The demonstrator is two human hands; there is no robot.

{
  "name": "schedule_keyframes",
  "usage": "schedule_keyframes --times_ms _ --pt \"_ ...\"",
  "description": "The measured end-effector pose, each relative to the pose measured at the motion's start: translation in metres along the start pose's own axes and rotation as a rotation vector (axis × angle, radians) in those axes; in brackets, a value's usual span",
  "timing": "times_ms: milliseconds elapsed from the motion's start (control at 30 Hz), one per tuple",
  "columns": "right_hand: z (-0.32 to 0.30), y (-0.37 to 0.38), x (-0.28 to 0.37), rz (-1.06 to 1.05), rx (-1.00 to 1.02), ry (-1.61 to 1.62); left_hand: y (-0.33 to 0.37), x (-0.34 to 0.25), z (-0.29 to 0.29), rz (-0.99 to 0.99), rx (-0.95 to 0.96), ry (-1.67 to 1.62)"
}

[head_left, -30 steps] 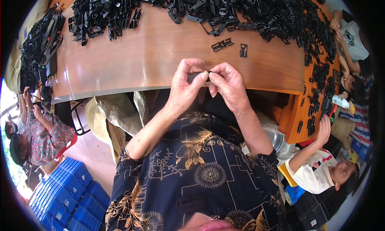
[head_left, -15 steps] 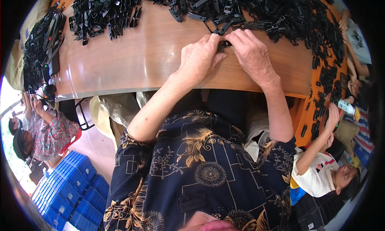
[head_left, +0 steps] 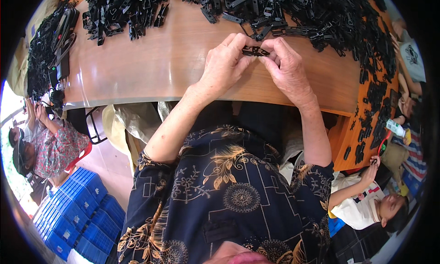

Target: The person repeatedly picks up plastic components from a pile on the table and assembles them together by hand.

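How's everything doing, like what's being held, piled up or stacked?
Black part: held at both ends
Left hand: pinching its left end
Right hand: pinching its right end
Black pieces: heaped loosely on the table
Blue crates: stacked

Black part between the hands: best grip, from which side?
Probably its two ends, from left and right: the black part is slim, lies roughly crosswise, and its middle looks open-framed. The left hand and right hand pinch those ends, leaving the middle exposed.
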State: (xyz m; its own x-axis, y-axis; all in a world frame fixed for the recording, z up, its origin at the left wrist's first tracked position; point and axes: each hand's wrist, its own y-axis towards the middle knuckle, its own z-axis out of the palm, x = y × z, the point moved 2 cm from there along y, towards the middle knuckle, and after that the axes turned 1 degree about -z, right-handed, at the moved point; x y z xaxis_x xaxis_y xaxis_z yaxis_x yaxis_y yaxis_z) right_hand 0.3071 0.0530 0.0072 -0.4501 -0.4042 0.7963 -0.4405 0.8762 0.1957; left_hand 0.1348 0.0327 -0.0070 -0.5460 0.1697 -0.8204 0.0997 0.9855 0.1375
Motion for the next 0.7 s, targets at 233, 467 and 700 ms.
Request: schedule_keyframes --times_ms 233,467,700 --pt "0.002 -0.005 -0.011 0.308 0.155 0.568 -0.007 0.01 -0.013 0.047 0.11 -0.223" --pt "0.0 -0.006 -0.009 0.238 -0.021 0.408 -0.018 0.016 -0.02 0.134 0.162 -0.095" --pt "0.009 -0.02 0.029 -0.279 0.132 -0.334 -0.004 0.021 -0.045 0.015 0.083 0.124"
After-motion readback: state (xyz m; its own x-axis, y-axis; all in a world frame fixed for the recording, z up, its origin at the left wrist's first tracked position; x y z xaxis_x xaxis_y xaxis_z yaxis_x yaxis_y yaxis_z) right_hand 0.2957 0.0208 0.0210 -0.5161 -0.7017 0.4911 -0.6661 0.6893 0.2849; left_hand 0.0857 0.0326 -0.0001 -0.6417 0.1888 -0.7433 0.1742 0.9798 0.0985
